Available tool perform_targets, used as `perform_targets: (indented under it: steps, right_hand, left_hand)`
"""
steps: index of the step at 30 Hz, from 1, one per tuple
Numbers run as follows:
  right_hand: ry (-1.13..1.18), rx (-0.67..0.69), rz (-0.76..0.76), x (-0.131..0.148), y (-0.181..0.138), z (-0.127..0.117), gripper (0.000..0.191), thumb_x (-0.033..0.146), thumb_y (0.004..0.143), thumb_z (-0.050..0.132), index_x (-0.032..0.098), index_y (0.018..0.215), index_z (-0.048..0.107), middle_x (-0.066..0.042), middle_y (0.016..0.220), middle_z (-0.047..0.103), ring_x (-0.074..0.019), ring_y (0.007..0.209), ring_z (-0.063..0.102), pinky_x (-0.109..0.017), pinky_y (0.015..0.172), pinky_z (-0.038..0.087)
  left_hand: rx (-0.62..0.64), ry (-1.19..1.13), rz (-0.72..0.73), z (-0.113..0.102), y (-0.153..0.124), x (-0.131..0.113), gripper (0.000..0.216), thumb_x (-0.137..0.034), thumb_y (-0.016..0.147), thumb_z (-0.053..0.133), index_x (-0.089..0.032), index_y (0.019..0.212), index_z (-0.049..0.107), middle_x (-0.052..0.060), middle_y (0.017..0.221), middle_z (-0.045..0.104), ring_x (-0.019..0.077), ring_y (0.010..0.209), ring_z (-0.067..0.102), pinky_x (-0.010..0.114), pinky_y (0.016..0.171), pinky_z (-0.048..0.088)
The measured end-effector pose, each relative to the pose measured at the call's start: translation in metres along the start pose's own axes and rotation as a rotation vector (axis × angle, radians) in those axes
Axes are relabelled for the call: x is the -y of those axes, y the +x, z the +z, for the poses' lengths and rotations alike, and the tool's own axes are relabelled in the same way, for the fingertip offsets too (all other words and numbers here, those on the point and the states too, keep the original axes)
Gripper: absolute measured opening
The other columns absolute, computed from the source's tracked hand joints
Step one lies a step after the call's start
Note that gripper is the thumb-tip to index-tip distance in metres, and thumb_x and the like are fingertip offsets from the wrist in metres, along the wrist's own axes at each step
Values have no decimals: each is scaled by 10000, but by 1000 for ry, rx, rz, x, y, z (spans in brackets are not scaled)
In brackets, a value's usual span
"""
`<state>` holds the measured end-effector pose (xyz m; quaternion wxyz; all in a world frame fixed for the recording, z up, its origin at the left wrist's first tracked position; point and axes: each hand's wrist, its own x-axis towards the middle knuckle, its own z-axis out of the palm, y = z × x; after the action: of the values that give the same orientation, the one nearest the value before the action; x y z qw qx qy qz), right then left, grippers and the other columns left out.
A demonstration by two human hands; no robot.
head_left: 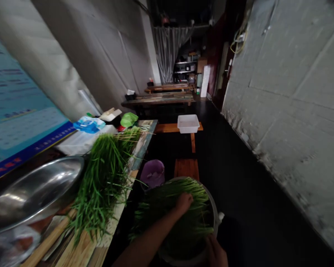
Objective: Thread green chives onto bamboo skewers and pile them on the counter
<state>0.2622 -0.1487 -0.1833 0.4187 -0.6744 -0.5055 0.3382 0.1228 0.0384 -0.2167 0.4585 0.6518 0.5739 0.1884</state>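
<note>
Long green chives (195, 189) fill a wide round basin (215, 207) low in front of me, their pale stem ends mostly toward the right. My left hand (184, 203) reaches over the middle of the heap, its fingers curled closed; what they hold, if anything, is hidden. At the basin's near right rim is my right hand (216, 251), fingers closed at the stem ends of some chives. To the left, more chives (100, 174) lie in a pile on the wooden table (119, 218), with thin skewers (129, 137) at their far end.
A steel bowl (39, 189) and a white foam box (86, 139) stand on the table, near a green bag (128, 119). A purple bucket (153, 172) is beyond the basin, beside a wooden stool (187, 167). A white tub (188, 124) rests on a bench (167, 128). A wall (295, 111) runs along the right.
</note>
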Motion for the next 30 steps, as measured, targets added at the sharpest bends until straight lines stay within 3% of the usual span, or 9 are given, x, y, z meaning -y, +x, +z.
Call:
perform_targets:
  steps: [3,7,13,17,21,26,30]
  right_hand:
    - [96,75,1,7,-4,-2,424,507,885,426,180,915,693,-51,795,727,-162,696,682,-174,626,521]
    - [107,49,10,12,-6,-2,435,506,898,408,172,893,686,-51,764,716,-159,662,671,-175,603,514]
    - [123,34,5,11,-4,2,410,491,901,417,176,892,678,-47,751,710,-157,649,665,-175,593,509]
    - [129,54,3,16,-2,1,406,481,914,399,178,858,663,-26,668,679,-145,580,640,-169,531,489]
    - [116,62,4,18,-3,-2,412,461,926,377,173,821,652,-21,638,650,-144,587,630,-174,569,493]
    - [121,34,-31,18,-3,-1,386,447,920,397,176,894,671,-26,682,666,-149,621,647,-175,579,497]
    - [98,36,-45,23,2,2,381,440,917,403,167,876,667,-27,680,663,-143,619,634,-173,590,494]
  left_hand:
    - [-44,182,-18,-12,4,7,88,-148,765,527,-153,774,614,47,873,580,199,949,507,343,913,333]
    - [-152,448,80,-20,5,9,75,-164,803,518,-161,809,592,38,867,581,163,887,528,274,834,379]
    - [-158,591,260,-6,16,-6,175,-188,823,517,-185,970,612,63,981,576,195,975,500,310,880,366]
    - [-117,628,262,3,34,-18,128,-188,798,547,-180,885,640,76,964,571,219,987,484,362,917,346]
    - [-99,381,258,0,33,-25,76,-155,783,527,-160,748,595,60,898,577,191,933,509,342,875,379]
    - [259,-277,26,-12,-9,-26,253,-347,831,456,-144,946,553,9,752,599,103,554,517,242,558,389]
    - [359,-541,-96,-19,-42,-26,419,-481,745,570,-105,924,609,-7,670,564,78,541,488,212,535,346]
